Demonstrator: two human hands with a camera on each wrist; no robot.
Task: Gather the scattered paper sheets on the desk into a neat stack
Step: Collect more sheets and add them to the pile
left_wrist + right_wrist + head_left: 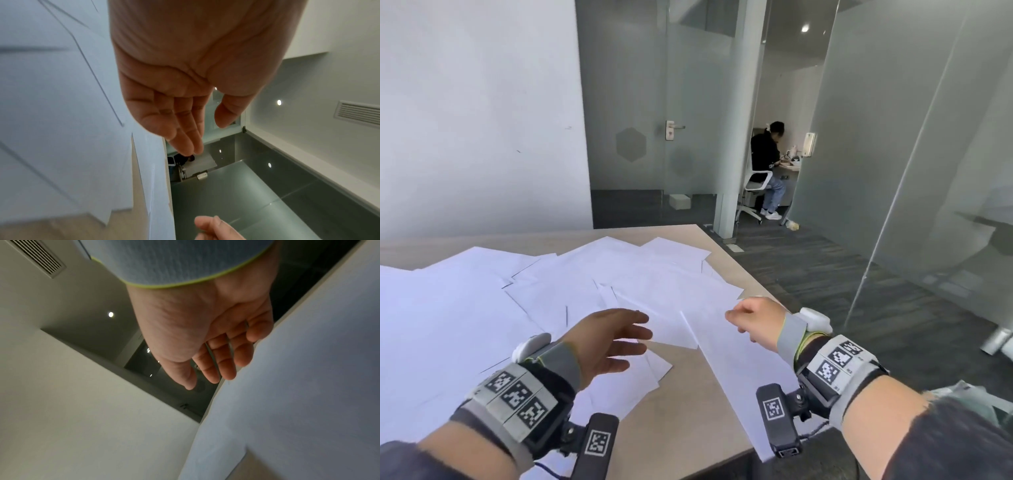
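White paper sheets lay scattered across the beige counter; left hand hovered spread and empty, right hand seemed to pinch one sheet near the right edge, though I could not tell; gathering looked barely begun, sweeping sheets inward next.

The right hand is covering its own fingertips in the head view, so whether they are pinching the paper sheet under it is not clear. This sheet is hanging past the desk edge, behind the wrist camera. The left hand is looking blurred.
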